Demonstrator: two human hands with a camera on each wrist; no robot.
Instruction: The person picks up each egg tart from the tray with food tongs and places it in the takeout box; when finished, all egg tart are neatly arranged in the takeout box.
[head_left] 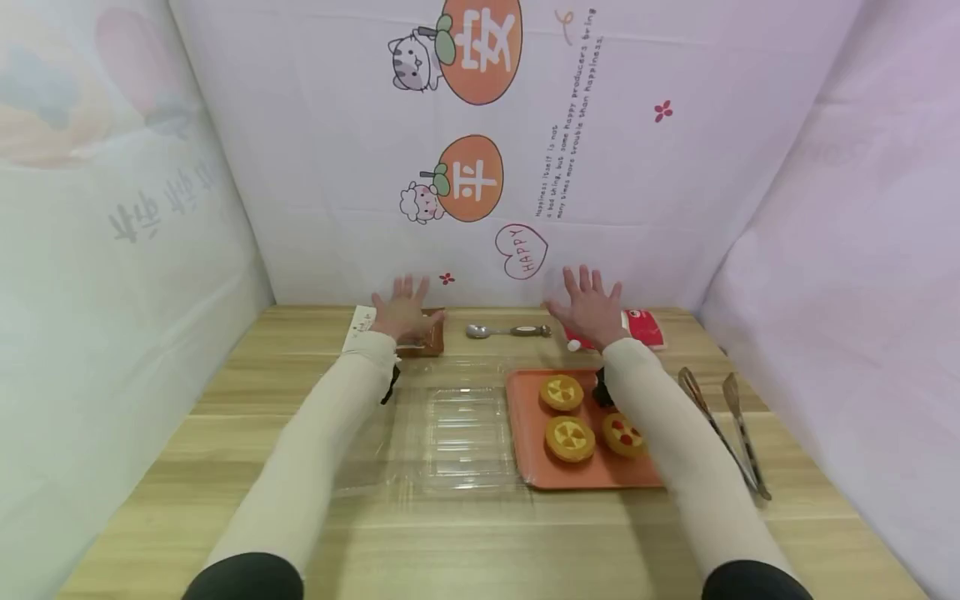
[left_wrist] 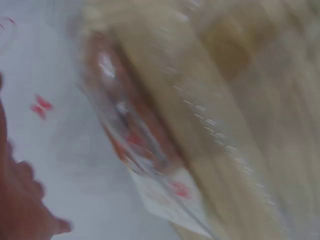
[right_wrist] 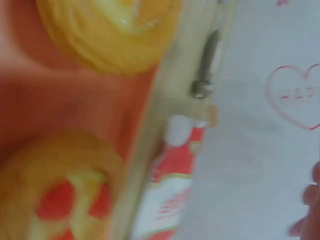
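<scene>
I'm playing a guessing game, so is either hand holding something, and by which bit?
Nothing is held: the left hand and right hand both have fingers spread, with no thing gripped.

Your right sleeve [head_left: 675,446] hides part of the orange tray [head_left: 529,433]; your left hand [head_left: 403,317] partly covers the brown packet [head_left: 431,340], blurred in the left wrist view, whose edge crops that hand.

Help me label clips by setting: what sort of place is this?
Probably a staged tabletop booth rather than a working kitchen: printed white sheets wall in a wood-grain table on three sides, and an orange-pink tray of tarts sits on it.
</scene>
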